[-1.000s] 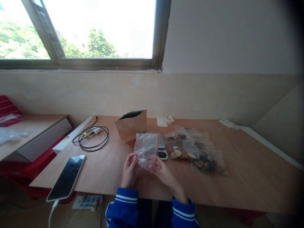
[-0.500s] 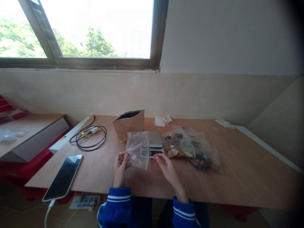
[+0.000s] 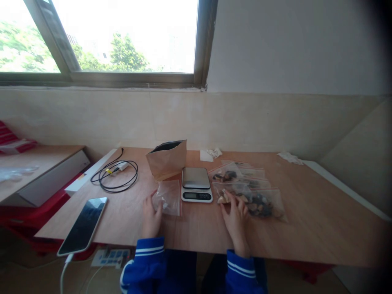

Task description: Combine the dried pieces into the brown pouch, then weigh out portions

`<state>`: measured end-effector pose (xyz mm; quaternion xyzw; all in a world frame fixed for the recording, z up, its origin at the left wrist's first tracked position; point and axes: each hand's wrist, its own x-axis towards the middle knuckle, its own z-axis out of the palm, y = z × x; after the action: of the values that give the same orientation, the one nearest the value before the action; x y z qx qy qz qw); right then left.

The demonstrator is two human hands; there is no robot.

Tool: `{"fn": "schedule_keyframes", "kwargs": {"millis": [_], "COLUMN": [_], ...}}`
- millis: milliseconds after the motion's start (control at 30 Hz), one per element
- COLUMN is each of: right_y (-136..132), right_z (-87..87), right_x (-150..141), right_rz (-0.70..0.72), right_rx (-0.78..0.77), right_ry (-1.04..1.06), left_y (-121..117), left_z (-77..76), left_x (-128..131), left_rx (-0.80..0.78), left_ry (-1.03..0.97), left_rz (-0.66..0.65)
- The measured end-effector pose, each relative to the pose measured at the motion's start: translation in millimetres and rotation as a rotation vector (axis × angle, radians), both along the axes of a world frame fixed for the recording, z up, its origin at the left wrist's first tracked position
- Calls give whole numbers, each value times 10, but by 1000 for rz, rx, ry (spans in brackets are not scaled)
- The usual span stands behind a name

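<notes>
My left hand (image 3: 152, 215) has its fingers and thumb closed on the left edge of a clear zip bag (image 3: 171, 198), which lies low over the table and looks empty apart from a small white piece. My right hand (image 3: 235, 218) is on a zip bag of pale slices (image 3: 225, 197), its fingers curled around the front of it. Between my hands stands a kitchen scale (image 3: 196, 179) with a bare metal plate. Just behind the clear bag, a brown paper pouch (image 3: 168, 161) stands upright with its mouth open.
More zip bags with dark pieces (image 3: 260, 204) overlap at the right. A coiled black cable (image 3: 114, 190) and a phone (image 3: 82, 226) on a white cord lie at the left. Crumpled tissue (image 3: 214, 153) rests near the wall.
My left hand has lowered the clear zip bag leftward, uncovering the scale. My right hand has moved right from the scale's front onto the bag of pale slices.
</notes>
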<state>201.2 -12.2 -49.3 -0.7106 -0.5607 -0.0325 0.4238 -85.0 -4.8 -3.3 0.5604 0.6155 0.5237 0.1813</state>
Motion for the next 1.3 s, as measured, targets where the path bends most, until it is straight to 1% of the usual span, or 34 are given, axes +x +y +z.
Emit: {"fn": "schedule_keyframes", "kwargs": {"millis": [33, 100, 167, 233, 300, 367, 400, 467, 500, 567, 633, 733, 833, 900, 967, 1067, 1200, 1300], "right_y": [-4, -12, -25, -40, -53, -60, -63, -77, -91, -136, -199, -289, -330, -332, -324, -317, -350, -387], "right_z": [12, 38, 75, 128, 197, 284, 335, 456, 527, 685, 846, 1031, 1109, 1115, 1109, 1106, 1153, 1198], "right_x": [11, 36, 59, 77, 85, 79, 67, 23, -10, -98, -207, -376, -504, -550, -571, -576, -585, -621], "right_rz": [-4, -12, -18, 9, 62, 112, 134, 188, 224, 324, 463, 678, 812, 878, 932, 970, 982, 949], "right_rx": [5, 22, 29, 29, 48, 88, 113, 151, 157, 134, 67, -25, -47, -67, -108, -168, -198, -254], "right_ry": [13, 43, 74, 111, 173, 265, 323, 442, 490, 533, 515, 522, 598, 630, 665, 727, 761, 825], "left_y": [-21, -59, -81, -85, -81, -80, -85, -112, -135, -197, -271, -357, -367, -337, -300, -274, -305, -339], "left_z": [34, 69, 43, -22, -70, -49, -6, 132, 216, 382, 512, 598, 565, 504, 440, 375, 381, 427], "left_x": [19, 58, 90, 114, 136, 168, 192, 263, 310, 428, 563, 735, 792, 770, 734, 717, 754, 759], "left_rx": [4, -55, -163, -234, -230, -167, -122, -28, -3, 17, -40, -99, -149, -193, -240, -276, -242, -233], "left_ry": [87, 222, 331, 417, 465, 471, 451, 351, 266, 34, -205, -496, -664, -702, -702, -685, -623, -543], "left_rz": [-33, -88, -111, -103, -75, -56, -57, -90, -140, -318, -441, -527, -542, -578, -640, -688, -645, -663]}}
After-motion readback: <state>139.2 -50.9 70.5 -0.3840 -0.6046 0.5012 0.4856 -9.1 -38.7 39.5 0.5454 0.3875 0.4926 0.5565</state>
